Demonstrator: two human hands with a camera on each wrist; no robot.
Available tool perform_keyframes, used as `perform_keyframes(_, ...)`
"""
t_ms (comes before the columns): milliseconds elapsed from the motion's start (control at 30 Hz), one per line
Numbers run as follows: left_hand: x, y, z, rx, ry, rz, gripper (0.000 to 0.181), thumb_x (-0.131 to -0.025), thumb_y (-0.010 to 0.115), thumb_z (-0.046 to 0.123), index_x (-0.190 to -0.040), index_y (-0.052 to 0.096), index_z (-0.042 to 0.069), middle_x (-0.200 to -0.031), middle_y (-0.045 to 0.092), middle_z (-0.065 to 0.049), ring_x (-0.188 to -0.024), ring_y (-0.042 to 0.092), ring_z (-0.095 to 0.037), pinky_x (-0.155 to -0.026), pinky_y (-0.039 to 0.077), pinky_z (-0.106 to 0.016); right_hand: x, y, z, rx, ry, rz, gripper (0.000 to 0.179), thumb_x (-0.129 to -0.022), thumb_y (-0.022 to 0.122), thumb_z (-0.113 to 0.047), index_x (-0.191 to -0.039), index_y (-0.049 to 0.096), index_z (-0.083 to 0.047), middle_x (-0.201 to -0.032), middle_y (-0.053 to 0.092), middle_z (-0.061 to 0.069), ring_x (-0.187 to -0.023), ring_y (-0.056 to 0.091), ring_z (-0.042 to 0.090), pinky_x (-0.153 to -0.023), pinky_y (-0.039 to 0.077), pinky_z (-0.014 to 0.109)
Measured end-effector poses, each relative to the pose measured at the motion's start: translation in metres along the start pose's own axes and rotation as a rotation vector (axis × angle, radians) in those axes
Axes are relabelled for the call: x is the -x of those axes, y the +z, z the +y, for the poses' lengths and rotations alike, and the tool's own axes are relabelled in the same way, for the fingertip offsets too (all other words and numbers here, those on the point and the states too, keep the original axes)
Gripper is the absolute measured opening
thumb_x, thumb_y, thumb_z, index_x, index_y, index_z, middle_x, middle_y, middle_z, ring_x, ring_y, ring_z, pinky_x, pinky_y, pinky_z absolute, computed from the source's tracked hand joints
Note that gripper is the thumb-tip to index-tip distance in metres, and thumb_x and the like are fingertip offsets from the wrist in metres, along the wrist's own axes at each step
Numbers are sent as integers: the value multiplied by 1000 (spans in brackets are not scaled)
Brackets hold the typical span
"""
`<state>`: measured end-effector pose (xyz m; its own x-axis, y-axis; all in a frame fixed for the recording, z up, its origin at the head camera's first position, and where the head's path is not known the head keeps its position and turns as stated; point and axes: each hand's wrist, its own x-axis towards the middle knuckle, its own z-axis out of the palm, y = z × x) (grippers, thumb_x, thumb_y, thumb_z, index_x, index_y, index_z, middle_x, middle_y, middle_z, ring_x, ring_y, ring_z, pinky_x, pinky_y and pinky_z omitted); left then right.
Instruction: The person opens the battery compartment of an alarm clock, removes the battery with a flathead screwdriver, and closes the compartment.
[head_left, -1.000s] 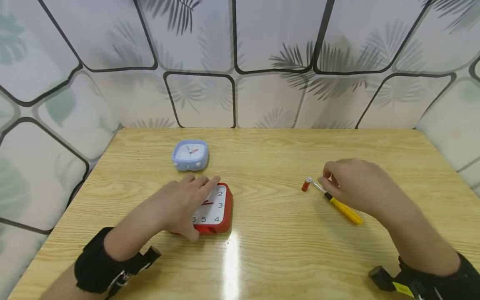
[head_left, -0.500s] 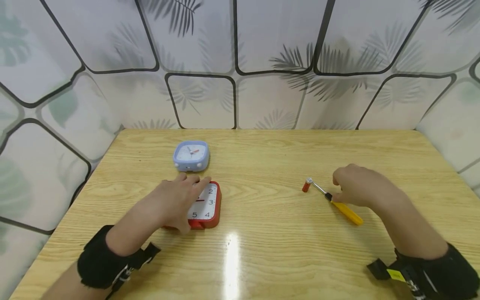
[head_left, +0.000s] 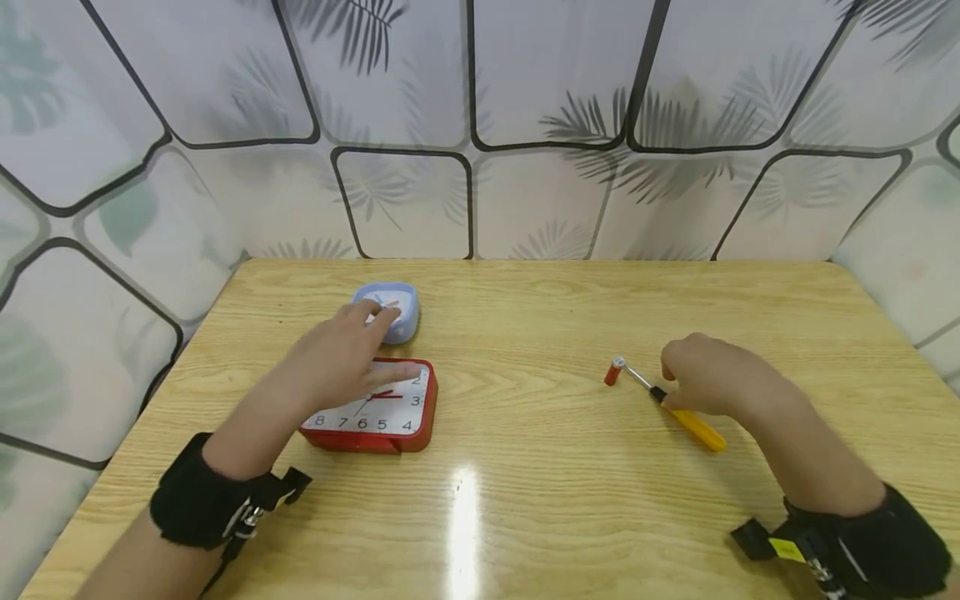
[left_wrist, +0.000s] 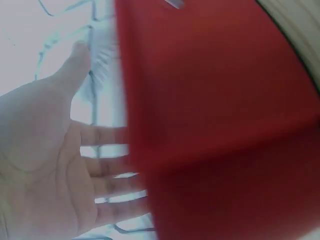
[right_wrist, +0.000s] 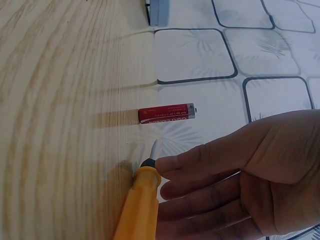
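My left hand (head_left: 330, 362) hovers over the red alarm clock (head_left: 408, 412), its fingers spread toward the small blue alarm clock (head_left: 407, 321) behind. In the left wrist view the palm (left_wrist: 40, 165) is open beside the blurred red clock (left_wrist: 215, 90). My right hand (head_left: 723, 375) hangs beside the yellow-handled screwdriver (head_left: 693, 427), which lies on the table. Seen from the right wrist, the thumb tip is close to the collar of the screwdriver (right_wrist: 137, 210), and the other fingers are loosely bent; contact is unclear. A red battery (head_left: 613, 371) stands upright near the screwdriver's tip.
The wooden table (head_left: 525, 500) backs onto a patterned curtain-like wall (head_left: 540, 192). Black wrist bands with cameras sit on both forearms. A light reflection crosses the table's front middle.
My left hand has come off the red clock and moved back toward the blue one. Earlier, the red clock slid left. The right hand moved slightly right, staying near the unmoved screwdriver.
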<state>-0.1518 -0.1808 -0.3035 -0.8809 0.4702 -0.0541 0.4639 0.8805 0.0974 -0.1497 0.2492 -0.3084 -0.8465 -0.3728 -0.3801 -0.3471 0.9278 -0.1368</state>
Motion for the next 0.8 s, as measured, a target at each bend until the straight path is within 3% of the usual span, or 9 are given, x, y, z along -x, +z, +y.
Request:
perform_keyframes(167,-8,7,-16,11,-50,-7,77,-95,63,48,-147,42,-5,-145,44,-29,-132,45,-46,-107,41,-61,0,0,0,5,2,-1,27,-82,81,-18,-99,70,0,-97,69,11,-85,65,25,-72,57,42)
perform_keyframes(367,-12,9,-22,-19,25,60,35,-98,63,24,-121,62,-3,-114,62,-18,-107,57,-37,-95,50,-52,-1,-2,0,5,10,-6,32,-83,81,-21,-104,70,1,-101,70,13,-87,67,27,-74,57,44)
perform_keyframes(500,-15,10,-22,-16,42,91,16,-98,62,13,-106,66,-1,-98,64,-12,-94,60,-31,-87,52,-47,-2,-2,1,10,10,-3,34,-84,80,-23,-104,70,2,-102,70,13,-89,67,28,-75,57,45)
perform_keyframes(667,-18,10,-22,4,4,89,4,-93,67,6,-92,65,3,-86,62,-8,-80,57,-24,-76,53,-42,-2,-2,1,18,6,2,36,-84,80,-26,-104,70,1,-103,71,14,-90,68,29,-76,57,46)
perform_keyframes(800,-18,8,-22,24,-39,52,11,-89,72,7,-82,64,7,-77,61,-5,-73,54,-21,-67,50,-38,-2,-2,1,19,7,6,37,-84,80,-27,-104,70,2,-103,71,15,-90,68,29,-77,57,47)
